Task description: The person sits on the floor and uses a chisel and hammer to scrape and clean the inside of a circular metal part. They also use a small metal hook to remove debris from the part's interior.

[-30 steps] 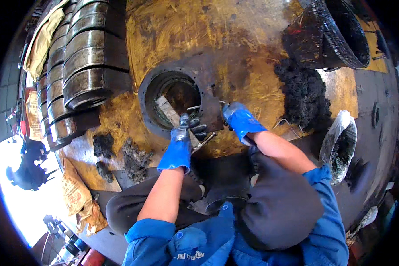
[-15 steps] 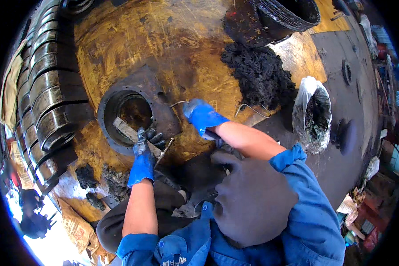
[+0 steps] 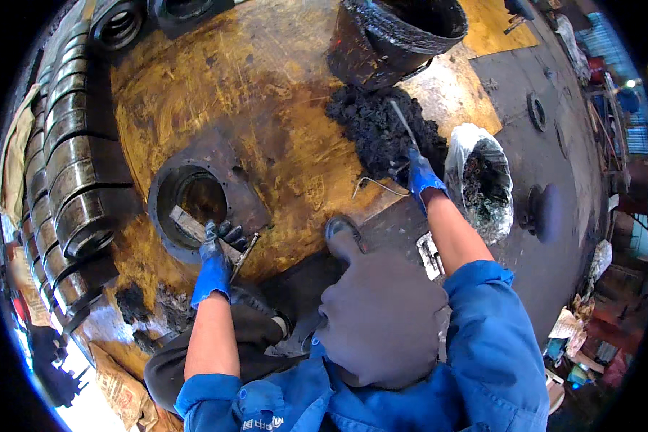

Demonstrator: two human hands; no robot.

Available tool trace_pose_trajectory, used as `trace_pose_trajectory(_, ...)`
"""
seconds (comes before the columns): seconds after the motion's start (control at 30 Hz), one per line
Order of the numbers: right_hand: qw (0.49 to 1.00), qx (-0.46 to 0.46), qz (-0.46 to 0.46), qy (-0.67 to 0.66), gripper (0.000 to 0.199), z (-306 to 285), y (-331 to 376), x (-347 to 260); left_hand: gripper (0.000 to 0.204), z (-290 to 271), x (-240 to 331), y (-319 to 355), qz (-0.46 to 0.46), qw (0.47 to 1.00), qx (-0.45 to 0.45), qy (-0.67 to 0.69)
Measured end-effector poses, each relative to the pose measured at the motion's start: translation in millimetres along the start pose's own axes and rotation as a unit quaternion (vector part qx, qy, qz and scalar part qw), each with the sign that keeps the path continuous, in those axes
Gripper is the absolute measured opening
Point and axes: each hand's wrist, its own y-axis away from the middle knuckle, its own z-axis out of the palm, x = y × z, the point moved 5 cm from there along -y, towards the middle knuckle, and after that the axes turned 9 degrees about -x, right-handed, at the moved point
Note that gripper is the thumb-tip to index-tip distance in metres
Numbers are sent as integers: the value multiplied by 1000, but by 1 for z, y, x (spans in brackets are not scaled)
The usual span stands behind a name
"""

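Note:
My left hand, in a blue rubber-dipped glove blackened at the fingers, is closed on a flat grey bar. That bar lies across the round opening of a flanged metal housing. Beside the same hand, a thin metal rod slants upward; whether the fingers touch it is unclear. My right hand, in a matching glove, grips a slim metal rod, its far end over a heap of black, greasy fibrous waste. A bent wire lies just left of this hand.
A black-coated bucket stands behind the heap. Right of my right hand sits a white bag with dark waste inside. Ribbed metal cylinders line the left side. Black rings lie on the floor at right. My knees flank the work.
My right hand has swung right, away from the housing to the black heap, and its rod now points up-left over it. My left hand stays on the bar. The whole view has shifted slightly.

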Motion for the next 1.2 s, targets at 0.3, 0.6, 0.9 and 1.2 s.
trace_pose_trajectory(0.3, 989, 36, -5, -146, 43, -1, 119, -11, 44, 24, -6, 17, -9, 987, -53, 150)
trace_pose_trajectory(0.6, 966, 20, -169, -195, 55, -21, 182, -233, 51, 144, 64, 91, 167, 975, -129, 75)
trace_pose_trajectory(0.9, 912, -297, -258, -113, 47, 161, 304, -367, 60, 296, 94, 241, 304, 894, -282, 172)
trace_pose_trajectory(1.2, 831, -530, -136, -97, 51, 262, 345, -313, 68, 267, 79, 263, 318, 901, -295, 4)
